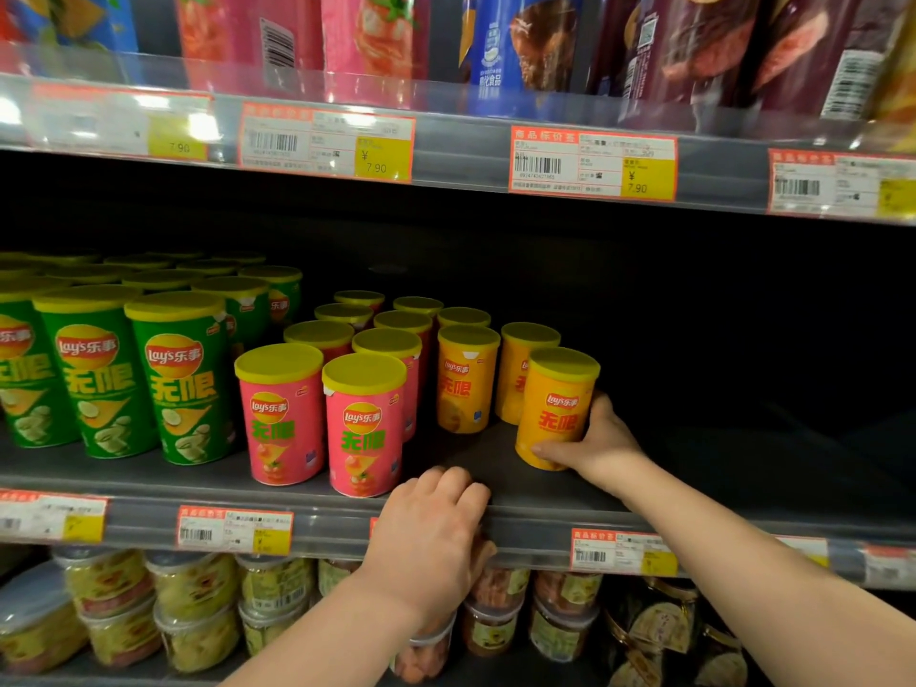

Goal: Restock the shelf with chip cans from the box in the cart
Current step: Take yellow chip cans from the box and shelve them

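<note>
An orange chip can (555, 404) with a yellow lid stands on the middle shelf (694, 493), at the right end of the row. My right hand (592, 443) grips it low on its right side, thumb across the front. Two more orange cans (463, 384) stand just behind and left of it. Pink cans (364, 428) and green cans (183, 384) fill the shelf further left. My left hand (431, 528) grips the shelf's front edge below the pink cans, fingers curled over the rim. The box and the cart are out of view.
The shelf to the right of the orange cans is dark and bare. Price labels (235, 530) run along the shelf rail. Chip bags (520, 42) stand on the shelf above, and clear snack tubs (198, 612) fill the one below.
</note>
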{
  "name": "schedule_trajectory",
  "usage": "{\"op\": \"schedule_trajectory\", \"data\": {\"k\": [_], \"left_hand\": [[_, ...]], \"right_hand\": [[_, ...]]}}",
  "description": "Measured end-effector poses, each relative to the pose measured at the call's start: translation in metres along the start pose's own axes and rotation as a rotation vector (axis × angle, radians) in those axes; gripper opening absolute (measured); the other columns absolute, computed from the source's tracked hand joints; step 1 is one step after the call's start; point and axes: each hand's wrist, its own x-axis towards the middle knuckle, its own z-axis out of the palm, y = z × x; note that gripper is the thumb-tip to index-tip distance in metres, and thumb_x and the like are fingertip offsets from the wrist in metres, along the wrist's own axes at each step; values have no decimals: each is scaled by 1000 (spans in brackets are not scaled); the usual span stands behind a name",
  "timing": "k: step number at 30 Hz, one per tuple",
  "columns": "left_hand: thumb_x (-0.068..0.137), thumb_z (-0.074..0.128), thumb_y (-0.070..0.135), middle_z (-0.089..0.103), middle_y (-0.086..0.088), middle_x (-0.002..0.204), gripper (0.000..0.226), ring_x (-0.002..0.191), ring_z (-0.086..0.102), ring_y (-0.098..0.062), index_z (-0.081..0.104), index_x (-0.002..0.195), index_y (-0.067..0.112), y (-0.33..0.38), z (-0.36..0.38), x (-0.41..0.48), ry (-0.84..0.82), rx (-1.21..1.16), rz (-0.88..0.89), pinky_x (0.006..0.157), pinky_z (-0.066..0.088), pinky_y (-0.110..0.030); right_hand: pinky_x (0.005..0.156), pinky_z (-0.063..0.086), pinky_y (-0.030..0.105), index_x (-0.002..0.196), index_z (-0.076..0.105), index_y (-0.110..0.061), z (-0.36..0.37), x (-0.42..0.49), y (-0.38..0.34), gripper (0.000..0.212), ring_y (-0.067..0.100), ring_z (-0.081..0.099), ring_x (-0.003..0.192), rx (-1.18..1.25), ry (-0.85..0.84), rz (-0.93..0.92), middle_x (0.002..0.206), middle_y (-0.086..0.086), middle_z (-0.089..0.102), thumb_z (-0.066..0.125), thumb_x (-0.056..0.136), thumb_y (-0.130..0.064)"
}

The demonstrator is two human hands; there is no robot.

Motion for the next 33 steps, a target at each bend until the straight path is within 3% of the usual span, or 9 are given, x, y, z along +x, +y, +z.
{"op": "schedule_trajectory", "data": {"k": [6, 11, 33], "left_hand": [[59, 58, 52, 63, 6, 83, 43, 71, 63, -16, 67, 90, 25, 0, 4, 0, 46, 6, 9, 56, 53, -27], [66, 40, 52, 61, 7, 83, 45, 72, 62, -16, 65, 90, 25, -1, 4, 0, 50, -8, -1, 57, 51, -25], [64, 39, 55, 61, 10, 84, 44, 72, 61, -13, 64, 90, 29, -1, 1, 2, 12, -18, -17, 57, 52, -24]], "right_hand": [[101, 42, 42, 139, 29, -16, 8, 14, -3, 87, 30, 45, 127, 12, 18, -14, 142, 10, 42, 81, 71, -34], [102, 41, 41, 137, 33, -14, 10, 31, -7, 83, 28, 47, 126, 65, -1, -36, 139, 10, 46, 83, 71, -26], [98, 43, 41, 135, 33, -13, 22, 67, -11, 82, 31, 49, 124, -20, 34, 25, 135, 12, 49, 82, 71, -29]]}}
